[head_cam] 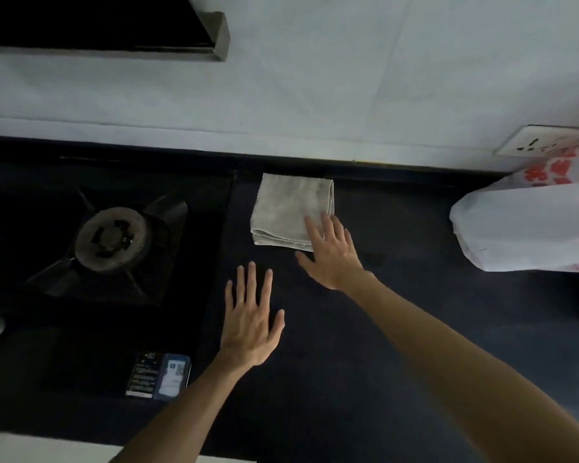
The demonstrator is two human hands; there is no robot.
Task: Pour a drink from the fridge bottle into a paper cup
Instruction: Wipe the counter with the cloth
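Dark tabletop (365,345): wide bare stretch centre to near edge, w/ free passage. Obstacles: folded grey cloth (288,208) at rear by wall; white plastic bag (522,228) at far right, lying over the tabletop edge region below a wall socket (545,142); gas burner (111,238) w/ raised pan supports at left; phone (159,375) near front-left. Both hands flat, fingers spread; right hand (331,252) overlaps cloth corner; left hand (251,322) over bare surface.

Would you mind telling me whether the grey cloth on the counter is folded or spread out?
Folded. The grey cloth forms a neat square with stacked layers showing along its near edge.
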